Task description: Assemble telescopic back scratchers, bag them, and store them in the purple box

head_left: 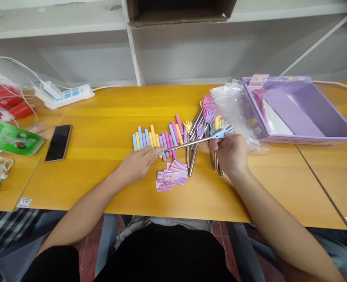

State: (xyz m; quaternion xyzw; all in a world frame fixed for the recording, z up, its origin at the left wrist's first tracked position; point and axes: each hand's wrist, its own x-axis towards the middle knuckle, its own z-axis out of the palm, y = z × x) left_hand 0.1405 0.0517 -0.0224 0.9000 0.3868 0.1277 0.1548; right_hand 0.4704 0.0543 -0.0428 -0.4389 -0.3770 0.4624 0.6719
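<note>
My right hand (230, 152) is closed on a metal back scratcher (191, 143) near its blue hand-shaped head (222, 132), holding it level over the yellow table (103, 117). My left hand (138, 163) pinches a blue foam sleeve (160, 153) at the rod's free end. Just beyond lies a row of pastel foam sleeves (157, 138), and a pile of more scratchers (201, 121) with pink, purple and yellow heads. A small stack of pink cards (171, 177) lies between my hands.
A purple cardboard box (302, 113) and crinkled clear plastic bag (234, 105) sit at the right. A black phone (58, 142), a white power strip (64, 94) with cables, a green packet (11, 138) and red bags are at the left. Shelving stands behind the table.
</note>
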